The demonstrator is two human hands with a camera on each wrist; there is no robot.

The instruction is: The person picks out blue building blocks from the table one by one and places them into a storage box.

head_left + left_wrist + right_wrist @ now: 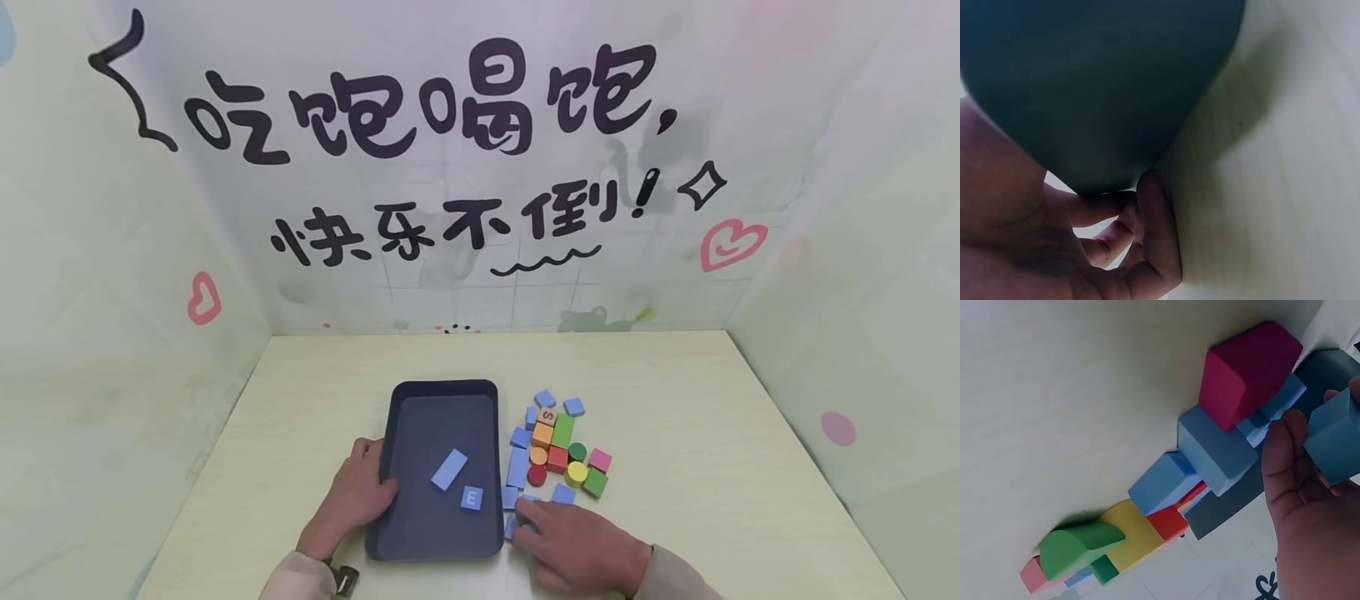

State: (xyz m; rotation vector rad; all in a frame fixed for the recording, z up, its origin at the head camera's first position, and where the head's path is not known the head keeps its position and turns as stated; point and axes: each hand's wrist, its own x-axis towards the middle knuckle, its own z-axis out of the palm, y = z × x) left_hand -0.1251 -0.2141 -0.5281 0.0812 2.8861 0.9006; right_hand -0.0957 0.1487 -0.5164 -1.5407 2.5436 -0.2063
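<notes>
Just right of the dark tray [420, 529], the right hand [577, 542] pinches a blue block [1336, 440] in its fingers; the left hand [360, 487] grips the tray's left side, thumb over the rim.

In the head view the near edge of the table [697, 433] falls below the picture, both near corners with it, and the sleeves [300, 577] are cut off there too. The right hand [581, 542], just outside the right edge of the tray [431, 425], covers parts of the blue blocks [510, 498] near its fingers. Most fingers of the left hand [358, 492] are hidden by the tray's left edge; the dark wristband [346, 581] is too small to make out. In the left wrist view the tray runs off top and left. In the right wrist view the pinched blue block [1335, 440] is cut by the right edge, and a magenta block [1241, 378] partly hides blue ones
</notes>
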